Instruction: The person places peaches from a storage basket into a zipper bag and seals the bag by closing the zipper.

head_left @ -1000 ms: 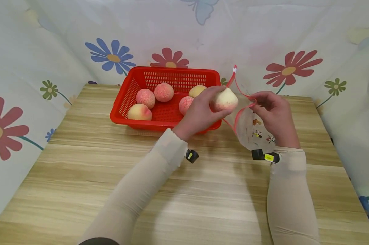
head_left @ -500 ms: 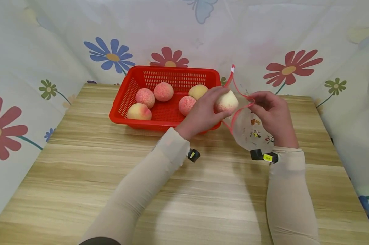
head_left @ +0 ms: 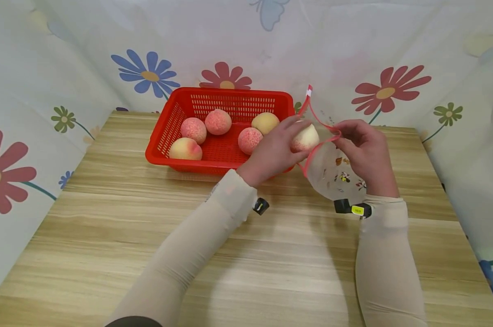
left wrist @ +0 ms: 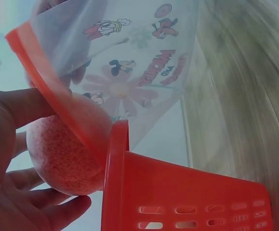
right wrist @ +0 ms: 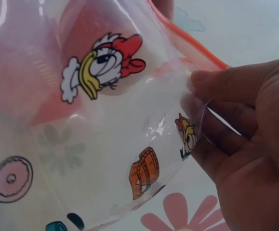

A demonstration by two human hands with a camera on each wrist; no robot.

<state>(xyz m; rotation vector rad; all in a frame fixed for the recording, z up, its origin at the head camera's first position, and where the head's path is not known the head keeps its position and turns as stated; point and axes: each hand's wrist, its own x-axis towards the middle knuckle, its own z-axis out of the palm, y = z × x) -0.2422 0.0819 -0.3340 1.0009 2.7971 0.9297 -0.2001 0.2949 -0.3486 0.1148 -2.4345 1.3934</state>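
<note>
Head view: left hand (head_left: 276, 149) holds a round cream-and-pink peach (head_left: 306, 137), grip rounded to its width, thumb on the near side, fingers over the top. Peach is raised above the counter (head_left: 148, 227), toward the far edge, by the right end of the red slotted plastic basket (head_left: 219, 170). Left wrist view: it is partly inside the mouth of a clear plastic bag with red zip strips and cartoon prints (head_left: 332, 179). Right hand (head_left: 366, 154) has a narrow grip, pinching the bag's rim between thumb and fingers.

Handling, judged: peach likely light, matte, not slippery, maybe dentable; best held round its widest part, loosely. Bag looks thin, floppy, slick; zip edge is the stiffest place to pinch.

Pose: left forearm slants from the near edge up toward the bag; right forearm runs nearly straight toward the far edge, wrist turned inward.
</note>
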